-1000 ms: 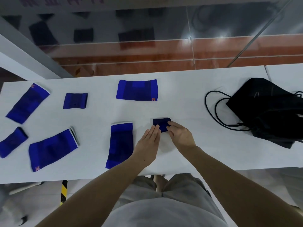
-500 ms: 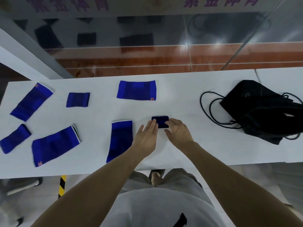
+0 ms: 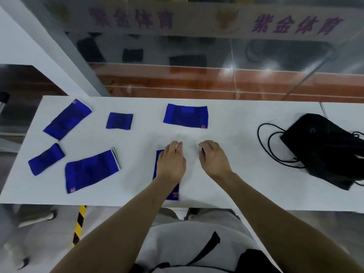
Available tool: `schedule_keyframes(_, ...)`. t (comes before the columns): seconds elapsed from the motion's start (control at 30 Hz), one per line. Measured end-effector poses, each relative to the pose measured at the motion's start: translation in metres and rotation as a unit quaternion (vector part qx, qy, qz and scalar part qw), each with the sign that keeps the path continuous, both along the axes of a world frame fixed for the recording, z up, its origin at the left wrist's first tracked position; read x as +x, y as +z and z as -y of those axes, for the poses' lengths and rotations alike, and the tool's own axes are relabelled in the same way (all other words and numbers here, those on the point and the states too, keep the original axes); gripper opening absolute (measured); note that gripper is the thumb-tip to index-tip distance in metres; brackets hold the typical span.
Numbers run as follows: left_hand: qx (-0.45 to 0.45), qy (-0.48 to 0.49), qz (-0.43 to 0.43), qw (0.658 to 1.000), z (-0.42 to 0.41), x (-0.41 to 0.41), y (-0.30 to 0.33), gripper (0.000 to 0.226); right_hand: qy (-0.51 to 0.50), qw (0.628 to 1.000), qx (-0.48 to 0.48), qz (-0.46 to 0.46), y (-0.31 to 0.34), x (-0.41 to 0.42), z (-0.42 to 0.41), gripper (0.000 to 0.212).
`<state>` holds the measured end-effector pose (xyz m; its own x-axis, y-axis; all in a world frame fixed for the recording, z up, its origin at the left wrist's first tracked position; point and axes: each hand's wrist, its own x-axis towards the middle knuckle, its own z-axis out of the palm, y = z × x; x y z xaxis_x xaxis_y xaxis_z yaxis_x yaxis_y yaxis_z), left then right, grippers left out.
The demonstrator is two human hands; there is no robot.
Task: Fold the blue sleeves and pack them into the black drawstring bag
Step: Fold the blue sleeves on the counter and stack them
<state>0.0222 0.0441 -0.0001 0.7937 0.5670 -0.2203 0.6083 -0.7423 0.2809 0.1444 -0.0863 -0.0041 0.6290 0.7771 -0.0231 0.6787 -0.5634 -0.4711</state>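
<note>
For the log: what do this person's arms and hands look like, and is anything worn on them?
Both arms are bare from the bottom of the frame to the fingers: no sleeves, gloves, watch or rings show on the left hand or the right hand. A light grey top with a black strap across it covers the torso.

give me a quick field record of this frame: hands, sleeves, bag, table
left hand: palm down over the near centre sleeve, covering much of it
right hand: curled, a small dark item under the fingers, contents unclear
other sleeves: far centre sleeve; small folded sleeve; far left sleeve; near left small sleeve; near left large sleeve
black drawstring bag: lying at the right, cords looped beside it
white table: holds everything
packed so far: cannot tell
</note>
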Motion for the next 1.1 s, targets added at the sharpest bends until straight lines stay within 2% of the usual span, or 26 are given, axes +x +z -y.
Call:
schedule_keyframes(0.33,0.022,0.059,0.019,0.998,-0.143,-0.109,0.016,0.044,0.032,0.999,-0.024,0.007,0.009,-0.085,-0.149,0.034)
schedule_keyframes(0.6,0.016,0.112,-0.009,0.994,-0.261,-0.198,0.006,0.043,0.06,0.998,-0.022,0.006,0.008,-0.156,-0.277,0.032)
schedule_keyframes(0.8,0.002,0.137,-0.022,0.99,-0.312,-0.252,-0.008,0.041,0.063,0.997,-0.034,-0.016,-0.009,-0.202,-0.34,0.031)
schedule_keyframes(1.1,-0.04,0.227,-0.044,0.972,-0.367,-0.325,-0.034,0.039,0.144,0.984,-0.075,-0.072,-0.039,-0.269,-0.41,0.034)
